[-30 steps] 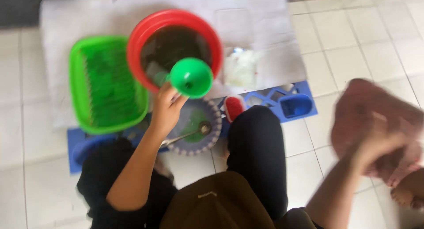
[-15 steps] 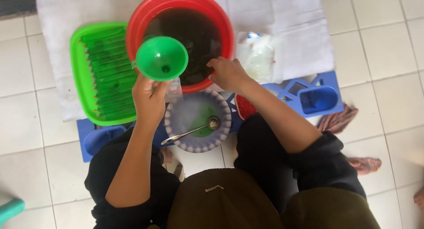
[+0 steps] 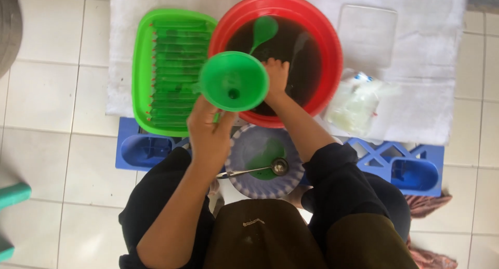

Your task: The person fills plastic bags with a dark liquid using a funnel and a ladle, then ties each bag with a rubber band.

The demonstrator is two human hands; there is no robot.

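My left hand (image 3: 208, 134) holds a green funnel (image 3: 234, 81) by its stem, raised over the near rim of a red basin (image 3: 322, 35). The basin holds dark liquid, and a green ladle (image 3: 262, 31) lies in it. My right hand (image 3: 275, 77) reaches into the basin, fingers in or at the liquid; what it grips is hidden. Below the funnel, a small patterned bowl (image 3: 249, 183) with green liquid and a metal spoon (image 3: 260, 169) sits between my knees.
A green tray (image 3: 141, 77) filled with several long green filled packets lies left of the basin. A white cloth (image 3: 416, 19) covers the floor beneath, with a clear lid (image 3: 366, 35) and a bundle of clear plastic bags (image 3: 356, 103). A blue crate (image 3: 416, 170) lies in front of me.
My right hand has moved from the basin's right rim into the dark liquid. The funnel in my left hand has shifted right, over the basin's edge. The view has moved closer.
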